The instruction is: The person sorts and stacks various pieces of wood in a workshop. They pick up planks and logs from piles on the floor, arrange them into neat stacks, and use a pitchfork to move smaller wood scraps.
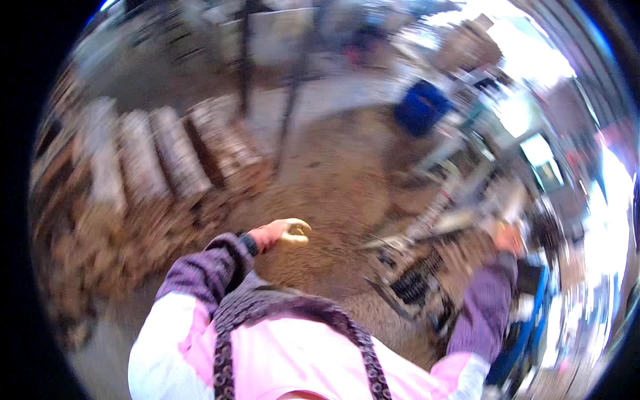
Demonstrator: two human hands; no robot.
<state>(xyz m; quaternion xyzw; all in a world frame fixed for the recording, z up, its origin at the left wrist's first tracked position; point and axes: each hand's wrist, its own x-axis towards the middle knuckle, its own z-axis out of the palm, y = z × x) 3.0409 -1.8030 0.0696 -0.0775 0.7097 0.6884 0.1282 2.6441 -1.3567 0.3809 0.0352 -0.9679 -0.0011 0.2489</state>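
Wearing an orange glove with pale yellow fingers, my left hand is held out in front of my body over the brown floor. Its fingers curve loosely, a gap shows between them and the thumb, and nothing is in it. My right hand reaches out to the right, its orange glove smeared by motion. Beside it lies a long pale piece, perhaps wood, among the parts of a cluttered machine or bench. Whether the right hand grips anything is too blurred to make out. A dark ribbed part sits nearer to me.
On the left lie several log-like lengths over a heap of brown chips or scraps. A blue bin stands at the far right. Dark upright poles rise behind. Blue bars run close to my right arm.
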